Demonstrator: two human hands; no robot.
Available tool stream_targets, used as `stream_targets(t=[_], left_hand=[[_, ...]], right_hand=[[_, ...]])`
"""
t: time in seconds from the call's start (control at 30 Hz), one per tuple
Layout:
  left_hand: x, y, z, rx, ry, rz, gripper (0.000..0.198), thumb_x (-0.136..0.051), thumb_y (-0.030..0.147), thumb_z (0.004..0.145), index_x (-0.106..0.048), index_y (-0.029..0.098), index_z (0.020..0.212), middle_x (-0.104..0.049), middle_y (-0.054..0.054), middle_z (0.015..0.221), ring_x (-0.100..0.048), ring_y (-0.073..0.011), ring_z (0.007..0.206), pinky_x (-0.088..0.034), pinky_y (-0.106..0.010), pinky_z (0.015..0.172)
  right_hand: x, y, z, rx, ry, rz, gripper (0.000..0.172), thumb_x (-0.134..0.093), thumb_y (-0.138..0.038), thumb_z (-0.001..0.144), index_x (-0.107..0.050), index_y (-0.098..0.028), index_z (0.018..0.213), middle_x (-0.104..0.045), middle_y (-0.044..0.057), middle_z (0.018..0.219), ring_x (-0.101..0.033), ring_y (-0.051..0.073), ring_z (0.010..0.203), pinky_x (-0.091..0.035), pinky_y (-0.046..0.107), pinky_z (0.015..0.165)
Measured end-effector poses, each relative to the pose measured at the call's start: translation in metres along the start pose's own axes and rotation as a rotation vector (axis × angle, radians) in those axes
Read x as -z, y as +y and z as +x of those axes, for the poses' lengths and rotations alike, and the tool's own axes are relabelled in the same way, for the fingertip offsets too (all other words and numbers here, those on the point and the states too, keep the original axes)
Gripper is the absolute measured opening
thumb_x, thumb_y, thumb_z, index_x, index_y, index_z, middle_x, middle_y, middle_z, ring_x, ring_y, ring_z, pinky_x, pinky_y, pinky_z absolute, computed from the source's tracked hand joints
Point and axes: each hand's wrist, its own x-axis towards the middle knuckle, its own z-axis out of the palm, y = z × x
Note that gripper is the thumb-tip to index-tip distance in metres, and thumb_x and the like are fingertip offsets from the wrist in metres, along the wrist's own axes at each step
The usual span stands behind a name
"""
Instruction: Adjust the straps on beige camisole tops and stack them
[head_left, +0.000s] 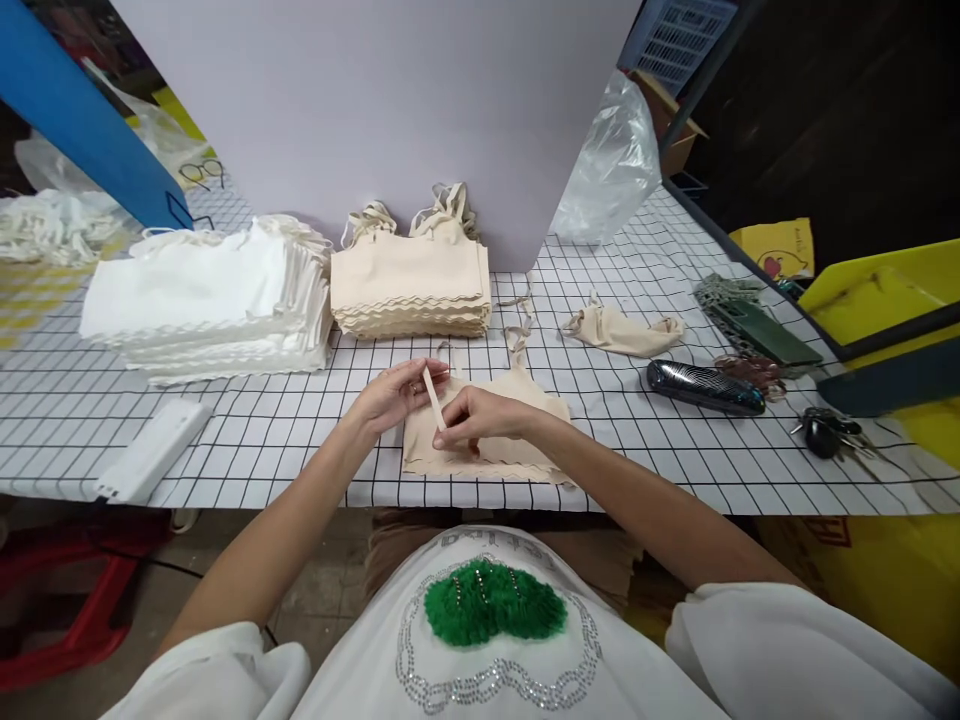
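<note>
Below, gridded tablecloth (255, 430), pale panel (375, 110) behind

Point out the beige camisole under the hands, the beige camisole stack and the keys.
Beige camisole (504, 457): head view, lower fabric.
Beige camisole stack (409, 270): head view, top piece.
Keys (820, 435): head view, black fob.

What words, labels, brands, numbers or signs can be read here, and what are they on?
None can be read with certainty.
Shirt: grey lettering beyond the green patch, too blurred to read.
Yellow packet: small marks near a red picture, too small to read.
Yellow material at lower right: red marks, partly cut off by the table, unreadable.
</note>
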Motion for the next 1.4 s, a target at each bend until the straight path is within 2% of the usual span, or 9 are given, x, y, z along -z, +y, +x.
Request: stream_targets(t=[0.27,0.43,0.57,0.67,0.77,0.83,1.0,1.27,1.4], left_hand=[[-0.004,-0.01,-0.019,0.124,-0.153,0.053,0.043,-0.07,0.049,0.09,-0.075,0.009,0.105,-0.076,-0.018,0.102,-0.073,-0.0249,0.091,-0.06,-0.039,0.088],[-0.007,-0.019,-0.022,0.009,0.019,0.154,0.032,-0.09,0.034,0.069,-0.079,0.01,0.087,-0.076,-0.01,0.085,-0.067,-0.0142,0.071,-0.058,-0.026,0.07],[-0.01,-0.013,-0.016,-0.124,0.067,0.273,0.03,-0.089,0.038,0.069,-0.081,0.013,0.086,-0.074,-0.007,0.079,-0.065,-0.014,0.069,-0.057,-0.027,0.068],[-0.015,-0.003,-0.012,-0.232,0.084,0.389,0.028,-0.09,0.037,0.067,-0.081,0.015,0.083,-0.071,-0.004,0.071,-0.063,-0.0145,0.064,-0.056,-0.029,0.064],[-0.022,0.003,-0.01,-0.278,0.092,0.437,0.028,-0.09,0.039,0.066,-0.08,0.015,0.078,-0.069,-0.004,0.067,-0.061,-0.0146,0.06,-0.055,-0.03,0.061],[-0.025,0.003,-0.009,-0.284,0.092,0.432,0.03,-0.088,0.042,0.068,-0.08,0.015,0.079,-0.07,-0.005,0.069,-0.062,-0.0156,0.062,-0.055,-0.031,0.064],[-0.019,-0.002,-0.008,-0.315,0.136,0.484,0.029,-0.084,0.043,0.072,-0.077,0.016,0.08,-0.07,-0.006,0.074,-0.063,-0.0187,0.069,-0.052,-0.034,0.07],[-0.01,-0.025,0.006,-0.416,0.055,1.289,0.03,-0.086,0.034,0.071,-0.067,0.023,0.091,-0.068,-0.004,0.093,-0.054,-0.028,0.098,-0.034,-0.042,0.092],[-0.018,-0.034,0.014,-0.403,0.011,1.409,0.022,-0.08,0.03,0.077,-0.062,0.02,0.082,-0.061,-0.003,0.092,-0.053,-0.0263,0.097,-0.031,-0.04,0.089]], right_hand=[[0.028,-0.006,0.002,0.105,0.367,0.281,0.039,-0.091,-0.042,0.063,-0.073,-0.01,0.075,-0.062,-0.002,0.055,-0.046,0.004,0.041,-0.056,0.024,0.043],[0.035,-0.002,0.003,0.155,0.457,0.318,0.042,-0.091,-0.046,0.061,-0.07,-0.011,0.071,-0.06,-0.002,0.058,-0.045,0.005,0.044,-0.06,0.029,0.048],[0.043,0.002,-0.002,0.188,0.617,0.061,0.039,-0.086,-0.046,0.067,-0.068,-0.014,0.078,-0.062,0.0,0.066,-0.051,0.009,0.053,-0.058,0.031,0.053],[0.044,0.001,-0.006,0.376,0.835,-0.321,0.034,-0.082,-0.04,0.074,-0.069,-0.017,0.094,-0.07,0.007,0.096,-0.063,0.017,0.082,-0.058,0.035,0.074],[0.039,-0.001,-0.005,0.486,0.655,-0.5,0.026,-0.072,-0.037,0.086,-0.071,-0.021,0.107,-0.071,0.009,0.116,-0.062,0.022,0.11,-0.051,0.041,0.096],[0.034,-0.001,-0.002,0.461,0.566,-0.498,0.019,-0.067,-0.034,0.09,-0.075,-0.021,0.103,-0.075,0.008,0.108,-0.063,0.021,0.107,-0.049,0.039,0.095],[0.034,0.006,0.006,0.419,0.69,-0.412,0.014,-0.07,-0.031,0.087,-0.076,-0.02,0.082,-0.074,0.004,0.083,-0.063,0.018,0.084,-0.048,0.031,0.077],[0.063,0.016,-0.009,0.308,0.597,-0.503,0.012,-0.065,-0.027,0.087,-0.071,-0.018,0.081,-0.071,0.005,0.088,-0.062,0.019,0.09,-0.047,0.035,0.084],[0.069,0.025,-0.016,0.281,0.533,-0.658,0.012,-0.061,-0.02,0.088,-0.069,-0.018,0.08,-0.069,0.005,0.084,-0.057,0.021,0.092,-0.045,0.037,0.086]])
